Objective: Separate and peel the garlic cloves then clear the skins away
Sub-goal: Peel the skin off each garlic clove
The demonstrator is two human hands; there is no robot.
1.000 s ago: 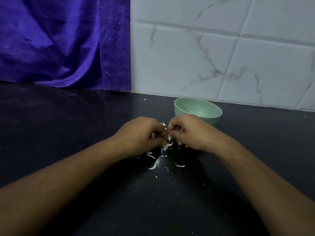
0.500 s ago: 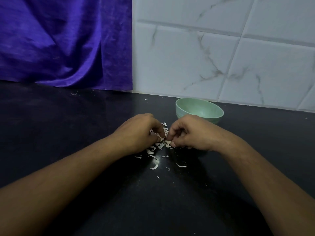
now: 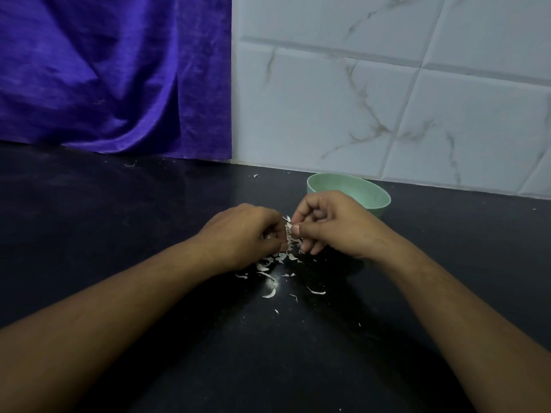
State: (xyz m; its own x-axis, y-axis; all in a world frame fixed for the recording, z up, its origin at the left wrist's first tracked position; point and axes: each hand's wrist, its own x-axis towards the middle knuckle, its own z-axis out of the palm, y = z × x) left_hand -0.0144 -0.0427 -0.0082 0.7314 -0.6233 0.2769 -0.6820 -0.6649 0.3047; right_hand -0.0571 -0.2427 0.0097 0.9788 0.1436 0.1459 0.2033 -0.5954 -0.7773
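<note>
Left hand (image 3: 247, 234) and right hand (image 3: 331, 225), fingers curled, both pinch a white, papery garlic clove (image 3: 288, 229), mostly hidden, at frame centre above loose white skin flakes (image 3: 268, 265) on the black glossy counter (image 3: 119, 248). Risk: a hard tug may scatter flakes wider or flick the slippery clove past the pale green round bowl (image 3: 369, 193).

The bowl (image 3: 378, 198) stands on the countertop (image 3: 119, 234), just before the tiled wall (image 3: 357, 99). The right hand (image 3: 331, 225) lies directly in front of the bowl, the left hand (image 3: 241, 236) front-left of it, a piece of garlic (image 3: 288, 229) pinched between them. Garlic skins (image 3: 269, 269) lie scattered on the countertop farther front-left. The cloth (image 3: 113, 73) hangs behind, well left of the bowl.
</note>
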